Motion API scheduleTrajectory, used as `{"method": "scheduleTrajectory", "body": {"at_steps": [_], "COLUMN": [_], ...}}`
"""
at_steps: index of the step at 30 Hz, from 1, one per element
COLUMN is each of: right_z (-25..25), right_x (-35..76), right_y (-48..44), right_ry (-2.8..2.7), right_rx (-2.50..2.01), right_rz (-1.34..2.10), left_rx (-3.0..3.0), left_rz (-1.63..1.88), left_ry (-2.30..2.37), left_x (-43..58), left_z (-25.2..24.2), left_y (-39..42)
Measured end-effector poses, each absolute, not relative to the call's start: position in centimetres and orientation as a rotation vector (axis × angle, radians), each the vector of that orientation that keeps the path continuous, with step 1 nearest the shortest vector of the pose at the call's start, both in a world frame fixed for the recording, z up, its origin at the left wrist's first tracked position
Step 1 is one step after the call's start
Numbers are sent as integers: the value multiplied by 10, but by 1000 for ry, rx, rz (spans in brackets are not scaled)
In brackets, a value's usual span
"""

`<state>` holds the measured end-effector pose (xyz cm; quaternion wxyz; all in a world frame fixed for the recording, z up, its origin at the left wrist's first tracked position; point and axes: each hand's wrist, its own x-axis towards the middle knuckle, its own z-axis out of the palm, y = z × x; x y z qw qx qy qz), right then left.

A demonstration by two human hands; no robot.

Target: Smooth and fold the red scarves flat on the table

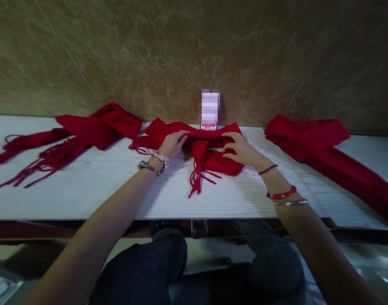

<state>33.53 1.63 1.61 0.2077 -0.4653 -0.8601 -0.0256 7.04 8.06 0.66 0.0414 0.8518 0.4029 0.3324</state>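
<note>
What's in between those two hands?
The middle scarf lies between the left hand and the right hand; the head view shows it.

- A single view is taken from the wearer's head.
- The table [85, 182] is seen from near above, forward and downward.
- The middle scarf [205, 134] is framed centrally, with the legs [146, 271] below and the wall [149, 51] beyond.

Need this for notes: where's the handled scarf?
Near the head view's centre, the handled scarf, touched by the left hand and right hand, lies between the left scarf and right scarf.
</note>
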Motion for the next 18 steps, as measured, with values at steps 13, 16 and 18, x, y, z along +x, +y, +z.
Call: {"method": "scheduleTrajectory", "body": {"at_steps": [13, 16, 18], "right_z": [19, 27, 31], "right_x": [314, 327, 343], "right_y": [11, 16, 22], "right_ry": [-2388, -2079, -1754], "right_rx": [-1238, -1201, -1234], "right_rz": [-78, -91, -143], "left_rx": [2635, 2389, 2222], "left_rz": [930, 989, 1036], "left_ry": [1517, 1858, 2041], "left_x": [69, 57, 46], "left_z": [12, 22, 29], "left_y": [79, 80, 82]}}
